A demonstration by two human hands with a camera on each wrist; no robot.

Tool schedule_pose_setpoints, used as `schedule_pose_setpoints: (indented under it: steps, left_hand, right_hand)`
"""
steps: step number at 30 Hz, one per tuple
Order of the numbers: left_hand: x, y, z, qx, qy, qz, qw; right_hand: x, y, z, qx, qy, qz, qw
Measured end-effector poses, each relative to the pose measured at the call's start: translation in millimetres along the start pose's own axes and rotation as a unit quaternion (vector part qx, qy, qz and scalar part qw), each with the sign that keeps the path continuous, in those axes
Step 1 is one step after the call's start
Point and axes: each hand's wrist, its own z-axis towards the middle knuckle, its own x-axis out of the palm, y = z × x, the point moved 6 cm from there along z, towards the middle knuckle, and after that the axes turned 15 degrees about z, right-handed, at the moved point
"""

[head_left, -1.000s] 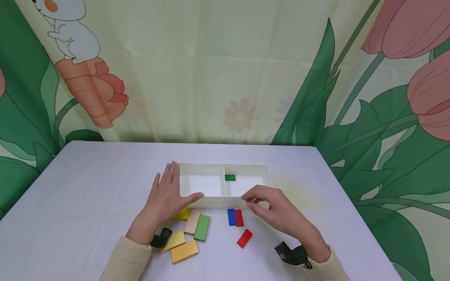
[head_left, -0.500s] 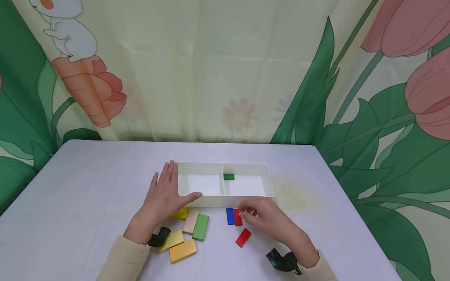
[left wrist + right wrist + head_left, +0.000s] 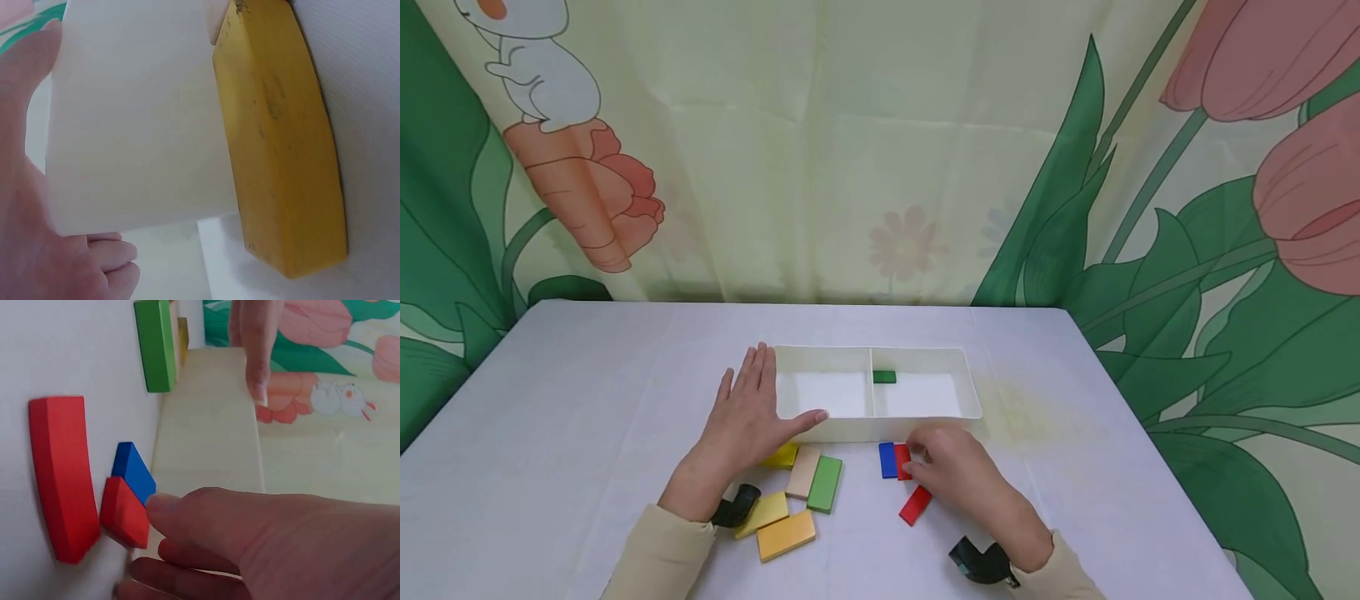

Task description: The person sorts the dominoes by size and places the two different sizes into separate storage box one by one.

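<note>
My left hand lies against the left end of a white two-compartment box, fingers straight along its side and thumb at the front rim. My right hand is low over the table before the box, its fingers bent. In the right wrist view, the thumb tip is at the edge of a red block lying against a blue block, with the fingers on the other side; no firm pinch is visible. Another red block lies nearer. A dark green block is in the box's right compartment.
Left of centre lie a light green block, a pale wooden block, an orange-yellow block, a yellow block and a darker yellow block by the box. A printed curtain hangs behind the white table.
My right hand has come down from the box's front rim, moving nearer and slightly left to the red block beside the blue one. The left hand has stayed at the box.
</note>
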Motion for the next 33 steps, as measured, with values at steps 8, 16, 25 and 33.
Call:
schedule_pose_setpoints:
  steps: [8, 16, 25, 33]
  left_hand:
    - [-1.7, 0.9, -0.9, -0.004, 0.001, -0.001, 1.0000]
    - [1.1, -0.2, 0.3, -0.005, 0.005, -0.004, 1.0000]
    - [1.3, -1.5, 1.8, -0.006, 0.001, -0.001, 1.0000]
    - [1.5, -1.8, 1.6, -0.005, -0.002, 0.000, 1.0000]
  right_hand:
    - [10.1, 11.8, -5.6, -0.060, -0.025, -0.087, 0.9941]
    - [11.8, 14.3, -10.0, -0.058, -0.050, -0.134, 0.9881]
    - [10.2, 12.4, -7.6, -0.069, -0.061, -0.136, 0.9864]
    - [10.9, 8.5, -6.6, -0.076, -0.038, -0.125, 0.9886]
